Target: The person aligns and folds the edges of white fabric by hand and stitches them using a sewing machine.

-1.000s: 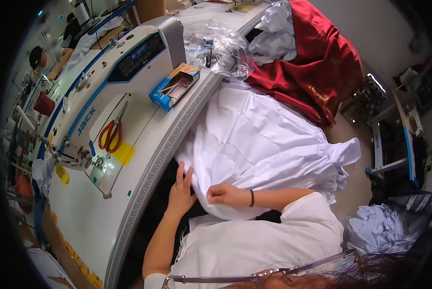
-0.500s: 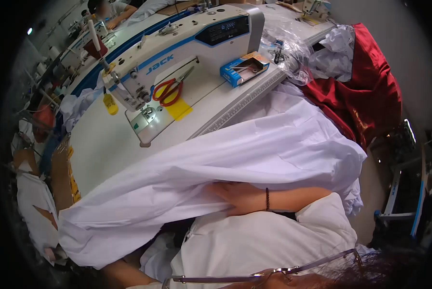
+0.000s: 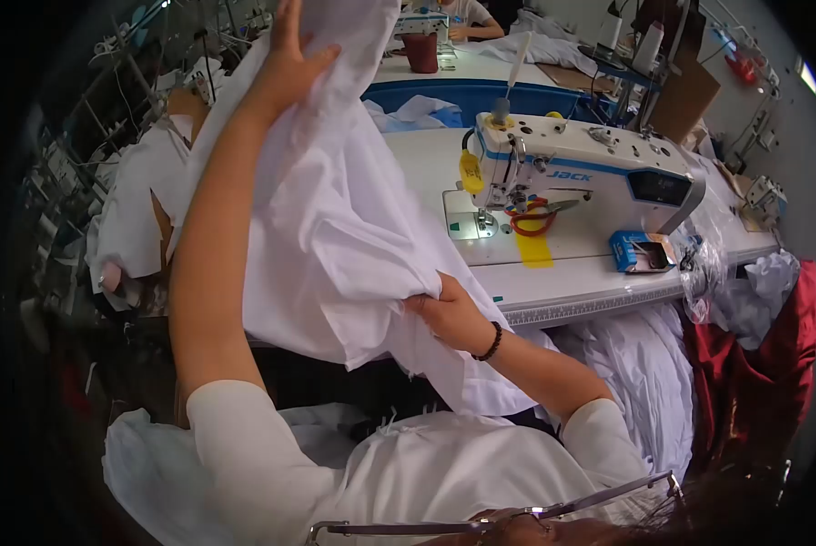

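Beyond the hands in the head view, a sewing machine stands on the white desk, whose left end lies behind the raised white cloth. The right hand is clamped on a fold; the left hand, well apart and higher, touches the cloth, its grip unclear. Even tension between both seems wise, clear of the machine. Unlike half a second ago, the cloth rises high at left

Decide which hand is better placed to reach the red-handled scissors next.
Probably the right hand: it is nearer the scissors, though it would first have to release the white cloth. The left hand is raised farther away.
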`<state>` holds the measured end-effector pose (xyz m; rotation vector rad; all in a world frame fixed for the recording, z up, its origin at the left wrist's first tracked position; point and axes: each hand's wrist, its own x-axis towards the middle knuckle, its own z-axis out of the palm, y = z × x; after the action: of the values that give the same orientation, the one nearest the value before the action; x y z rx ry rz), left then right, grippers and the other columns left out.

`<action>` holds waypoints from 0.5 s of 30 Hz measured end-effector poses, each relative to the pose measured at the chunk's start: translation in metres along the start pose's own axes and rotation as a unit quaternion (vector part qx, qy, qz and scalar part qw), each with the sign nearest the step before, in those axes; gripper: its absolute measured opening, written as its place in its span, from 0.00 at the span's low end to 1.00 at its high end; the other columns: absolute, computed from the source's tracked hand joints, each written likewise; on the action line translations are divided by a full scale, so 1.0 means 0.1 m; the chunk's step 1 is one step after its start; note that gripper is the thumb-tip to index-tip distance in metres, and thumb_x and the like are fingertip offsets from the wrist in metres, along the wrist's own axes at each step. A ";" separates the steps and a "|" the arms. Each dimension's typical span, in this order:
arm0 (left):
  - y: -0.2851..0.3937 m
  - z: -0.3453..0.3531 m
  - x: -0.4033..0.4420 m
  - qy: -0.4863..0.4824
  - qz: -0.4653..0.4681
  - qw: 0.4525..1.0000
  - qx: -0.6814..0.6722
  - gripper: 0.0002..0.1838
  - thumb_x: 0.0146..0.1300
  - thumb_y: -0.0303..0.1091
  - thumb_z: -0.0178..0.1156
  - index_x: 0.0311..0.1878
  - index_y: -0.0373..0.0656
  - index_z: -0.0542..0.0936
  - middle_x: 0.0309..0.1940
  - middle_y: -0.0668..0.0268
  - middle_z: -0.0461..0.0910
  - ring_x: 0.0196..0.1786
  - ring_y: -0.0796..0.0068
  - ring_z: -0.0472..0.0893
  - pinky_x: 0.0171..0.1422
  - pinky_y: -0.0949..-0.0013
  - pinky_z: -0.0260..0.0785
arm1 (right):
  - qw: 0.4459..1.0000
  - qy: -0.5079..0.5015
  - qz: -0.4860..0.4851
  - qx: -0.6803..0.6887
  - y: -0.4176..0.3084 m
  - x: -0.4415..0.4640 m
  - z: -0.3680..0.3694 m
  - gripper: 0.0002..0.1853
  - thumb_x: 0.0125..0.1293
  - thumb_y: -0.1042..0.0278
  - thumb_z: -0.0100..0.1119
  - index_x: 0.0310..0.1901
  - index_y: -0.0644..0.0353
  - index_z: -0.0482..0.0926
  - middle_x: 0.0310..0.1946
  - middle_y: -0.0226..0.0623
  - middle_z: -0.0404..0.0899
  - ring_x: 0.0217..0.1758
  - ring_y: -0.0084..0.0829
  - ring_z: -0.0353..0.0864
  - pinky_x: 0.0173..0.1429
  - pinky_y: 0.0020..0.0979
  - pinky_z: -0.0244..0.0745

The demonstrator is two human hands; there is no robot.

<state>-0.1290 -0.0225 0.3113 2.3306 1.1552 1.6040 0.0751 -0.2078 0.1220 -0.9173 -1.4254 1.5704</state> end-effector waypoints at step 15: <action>-0.91 0.96 -4.65 -0.514 -0.347 0.781 -0.077 0.35 0.57 0.56 0.63 0.62 0.42 0.74 0.64 0.53 0.71 0.66 0.58 0.69 0.71 0.61 0.57 | 0.973 0.223 0.033 0.048 1.16 1.19 -0.52 0.20 0.71 0.60 0.50 0.57 0.67 0.73 0.44 0.31 0.78 0.45 0.23 0.74 0.50 0.25 0.70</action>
<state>-0.1736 -0.2147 -0.1303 1.7911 1.2179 0.0799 0.0629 -0.0822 0.0021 -1.1801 -1.0014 1.3563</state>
